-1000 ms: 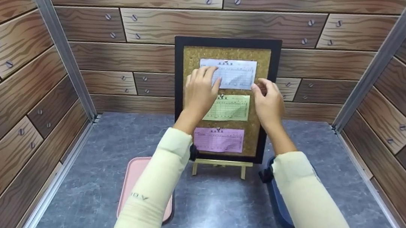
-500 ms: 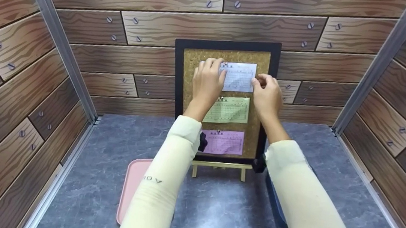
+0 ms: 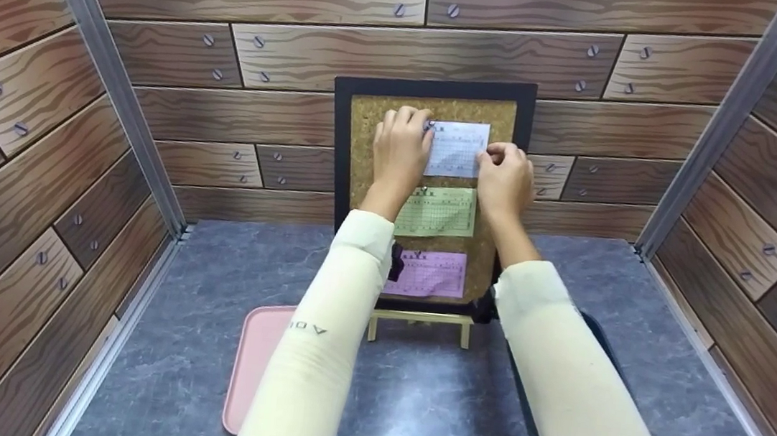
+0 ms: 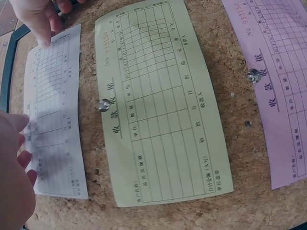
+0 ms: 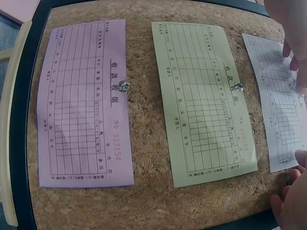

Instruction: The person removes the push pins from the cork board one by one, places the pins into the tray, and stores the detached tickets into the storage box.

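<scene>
A white receipt slip [image 3: 459, 154] hangs at the top of a black-framed cork board [image 3: 504, 116]. My left hand [image 3: 399, 148] is at the slip's top edge, thumb and fingertips pinching at its push pin, which the fingers mostly hide. With thumb in front and fingers curled, my right hand [image 3: 506, 181] pinches the slip's right edge. Below it a green receipt slip [image 4: 158, 110] is held by a clear push pin [image 4: 103, 105]. Lowest is a purple receipt slip [image 5: 81, 105] with its own push pin [image 5: 123, 86].
The board leans on a small light wooden easel [image 3: 465, 334]. At the left lies a pink tray [image 3: 251, 370], partly covered by my left sleeve. A dark blue tray [image 3: 600, 338] shows behind my right sleeve. Wood-patterned walls [image 3: 241, 112] close in the grey table [image 3: 194, 284].
My left hand has moved right and up from the white slip's left part to its pin. My right hand has come slightly left onto the slip's right edge.
</scene>
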Motion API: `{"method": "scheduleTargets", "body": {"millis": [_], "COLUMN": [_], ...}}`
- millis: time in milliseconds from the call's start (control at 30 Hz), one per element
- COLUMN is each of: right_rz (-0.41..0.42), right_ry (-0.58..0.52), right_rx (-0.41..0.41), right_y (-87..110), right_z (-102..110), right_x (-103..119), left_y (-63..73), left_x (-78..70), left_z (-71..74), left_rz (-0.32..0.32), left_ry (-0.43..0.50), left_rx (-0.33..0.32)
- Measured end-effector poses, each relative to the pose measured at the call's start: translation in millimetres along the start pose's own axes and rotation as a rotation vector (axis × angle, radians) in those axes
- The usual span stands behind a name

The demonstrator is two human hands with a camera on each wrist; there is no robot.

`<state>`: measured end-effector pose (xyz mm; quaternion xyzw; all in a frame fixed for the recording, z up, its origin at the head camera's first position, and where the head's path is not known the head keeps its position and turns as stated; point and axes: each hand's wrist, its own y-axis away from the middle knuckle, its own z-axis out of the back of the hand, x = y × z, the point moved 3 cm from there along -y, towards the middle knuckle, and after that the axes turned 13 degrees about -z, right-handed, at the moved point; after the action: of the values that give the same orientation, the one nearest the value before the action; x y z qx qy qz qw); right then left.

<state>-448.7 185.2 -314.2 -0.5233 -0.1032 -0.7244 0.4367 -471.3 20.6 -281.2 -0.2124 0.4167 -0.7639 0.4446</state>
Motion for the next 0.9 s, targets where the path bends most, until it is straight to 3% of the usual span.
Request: {"method": "scheduleTargets", "body": {"millis": [400,667,900], "right_rz": [-0.004,0.047,0.136], "right_ry": [-0.069,-0.307,-0.249], "right_rx": [0.028,0.110,0.126], "right_y": [2.0,2.8,3.3], "right_z": [-1.0,0.1,-1.0], "right_x": [2.7,3.8,0.8], "left_y": [-0.1,-3.3,-4.8], "left_x": [-0.8,-0.4,-0.7], "left_z": [-4.7,-4.6,-3.0], "left_rz": [0.025,0.037,0.040], "left_ry": [-0.029,-0.061,-0.067], "left_rx": [-0.021,-0.016,-0.014]}}
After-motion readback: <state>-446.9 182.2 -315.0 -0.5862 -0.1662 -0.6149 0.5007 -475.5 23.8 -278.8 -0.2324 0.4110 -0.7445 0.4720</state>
